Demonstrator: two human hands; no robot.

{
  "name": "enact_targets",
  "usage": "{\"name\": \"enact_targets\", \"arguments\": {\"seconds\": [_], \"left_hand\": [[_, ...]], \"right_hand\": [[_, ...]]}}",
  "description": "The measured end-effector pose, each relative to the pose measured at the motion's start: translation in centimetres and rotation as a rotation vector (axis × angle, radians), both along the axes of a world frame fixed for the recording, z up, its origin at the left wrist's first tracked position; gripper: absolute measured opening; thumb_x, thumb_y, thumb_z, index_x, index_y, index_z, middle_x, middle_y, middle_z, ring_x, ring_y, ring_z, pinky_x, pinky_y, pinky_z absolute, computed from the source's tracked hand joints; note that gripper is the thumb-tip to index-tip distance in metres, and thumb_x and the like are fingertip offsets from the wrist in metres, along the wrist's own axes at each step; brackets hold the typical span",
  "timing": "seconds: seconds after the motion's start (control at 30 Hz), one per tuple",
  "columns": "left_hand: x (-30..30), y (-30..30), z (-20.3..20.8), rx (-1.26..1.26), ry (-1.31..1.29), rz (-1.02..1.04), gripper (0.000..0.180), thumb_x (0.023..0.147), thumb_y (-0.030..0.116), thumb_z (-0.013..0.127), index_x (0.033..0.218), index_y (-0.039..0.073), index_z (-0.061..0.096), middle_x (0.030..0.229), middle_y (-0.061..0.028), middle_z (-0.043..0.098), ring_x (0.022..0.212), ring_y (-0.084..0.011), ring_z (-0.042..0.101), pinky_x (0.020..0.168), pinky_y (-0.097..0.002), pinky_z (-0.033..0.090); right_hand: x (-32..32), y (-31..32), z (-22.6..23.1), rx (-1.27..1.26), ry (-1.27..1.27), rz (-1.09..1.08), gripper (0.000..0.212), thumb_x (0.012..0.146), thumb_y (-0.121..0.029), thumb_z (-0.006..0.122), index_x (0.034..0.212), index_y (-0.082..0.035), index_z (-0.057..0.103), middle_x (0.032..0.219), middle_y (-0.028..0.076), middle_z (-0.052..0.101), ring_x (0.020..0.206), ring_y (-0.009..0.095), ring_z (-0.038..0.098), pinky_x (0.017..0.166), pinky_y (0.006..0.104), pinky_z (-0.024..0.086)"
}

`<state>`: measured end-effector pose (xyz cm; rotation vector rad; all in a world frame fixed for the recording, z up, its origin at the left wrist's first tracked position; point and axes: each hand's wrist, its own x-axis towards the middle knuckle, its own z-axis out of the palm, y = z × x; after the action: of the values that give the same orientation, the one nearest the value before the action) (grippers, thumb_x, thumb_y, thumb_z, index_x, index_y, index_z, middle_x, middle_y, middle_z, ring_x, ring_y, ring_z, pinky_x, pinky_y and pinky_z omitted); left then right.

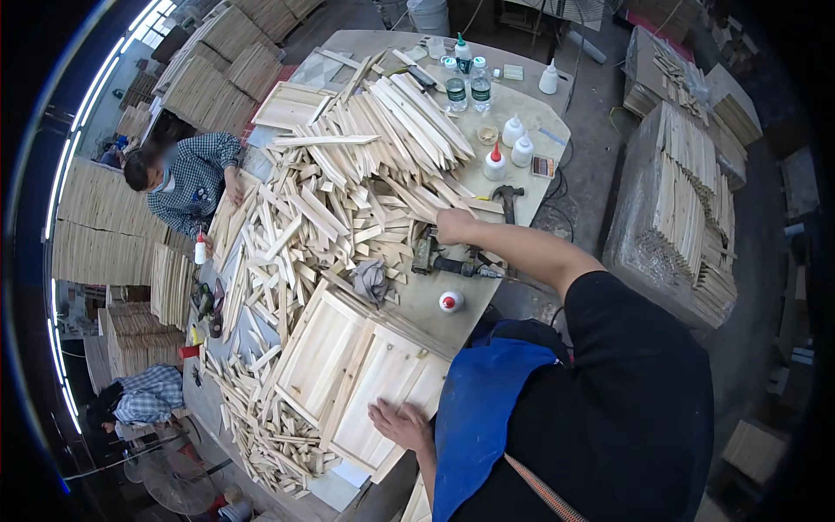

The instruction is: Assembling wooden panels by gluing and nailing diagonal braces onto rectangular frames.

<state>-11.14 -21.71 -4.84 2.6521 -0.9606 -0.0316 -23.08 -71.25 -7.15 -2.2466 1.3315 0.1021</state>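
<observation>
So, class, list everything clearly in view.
Table: one, pale, centre
Wood strips: many, pale, table
Framed panels: several, pale, lower table
Drink bottles: two, clear, upper table
Squeeze bottles: at least six, white, around table
Hammer: one, dark, table right
Power tool: one, dark, table right
Cloth: one, grey, beside panels
Stacked wood: many, pale, both sides
Coworkers: two, checked shirts, left
Right hand: one, bare, by strips
Left hand: one, bare, on panels

Left grip [404, 424] rests on a wooden panel [387, 378].
</observation>
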Motion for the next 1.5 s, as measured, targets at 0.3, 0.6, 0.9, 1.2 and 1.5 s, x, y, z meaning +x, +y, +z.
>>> {"name": "enact_targets", "arguments": {"seconds": [0.3, 0.6, 0.9, 1.2, 1.5], "left_hand": [[0.6, -7.0, 8.5, -0.489, 0.800, -0.019, 0.052, 0.105, 0.024, 0.057, 0.149, 0.000, 0.046, 0.145, -0.0233, 0.054, 0.132, -0.0339, 0.054, 0.114, -0.0465, 0.041], [7.1, -13.8, 15.5, -1.172, 1.535, -0.089, 0.060, 0.112, 0.049, 0.032, 0.153, 0.006, 0.038, 0.104, -0.0121, 0.067, 0.079, -0.0182, 0.062, 0.069, -0.0323, 0.051], [10.2, -5.7, 10.7, -0.874, 1.400, 0.095, 0.038, 0.108, 0.025, 0.041, 0.137, 0.001, 0.050, 0.102, -0.0101, 0.068, 0.075, -0.0170, 0.061, 0.067, -0.0313, 0.051], [12.2, -2.9, 4.5, -0.689, 1.335, 0.331, 0.031, 0.102, 0.010, 0.055, 0.130, -0.002, 0.061, 0.115, -0.0107, 0.070, 0.090, -0.0170, 0.066, 0.081, -0.0301, 0.054], [10.7, -1.8, 1.2, -0.557, 0.769, 0.273, 0.046, 0.093, 0.012, 0.072, 0.137, 0.002, 0.062, 0.112, -0.0080, 0.068, 0.090, -0.0154, 0.064, 0.083, -0.0291, 0.053]], "right_hand": [[-7.5, 15.3, 12.2, 1.645, -0.708, 0.032, 0.033, 0.091, -0.008, 0.060, 0.124, -0.004, 0.065, 0.086, 0.006, 0.069, 0.072, 0.017, 0.066, 0.067, 0.0314, 0.055], [1.5, 24.4, 11.7, 0.813, -0.529, 0.759, 0.032, 0.099, -0.022, 0.065, 0.125, -0.003, 0.065, 0.107, 0.004, 0.067, 0.096, 0.017, 0.063, 0.085, 0.0358, 0.054], [-10.2, 19.7, -2.3, 1.256, -0.685, -0.764, 0.046, 0.103, -0.044, 0.057, 0.113, 0.001, 0.064, 0.093, 0.008, 0.066, 0.078, 0.017, 0.064, 0.073, 0.0324, 0.057], [-5.1, 18.3, -9.9, 1.804, -0.667, -1.164, 0.084, 0.099, -0.069, 0.041, 0.121, 0.011, 0.054, 0.108, 0.020, 0.062, 0.097, 0.030, 0.063, 0.084, 0.0424, 0.057], [-2.4, 17.8, -12.1, 1.778, -0.975, -1.388, 0.066, 0.095, -0.055, 0.060, 0.119, 0.006, 0.059, 0.104, 0.019, 0.065, 0.086, 0.028, 0.066, 0.074, 0.0360, 0.060]]}}
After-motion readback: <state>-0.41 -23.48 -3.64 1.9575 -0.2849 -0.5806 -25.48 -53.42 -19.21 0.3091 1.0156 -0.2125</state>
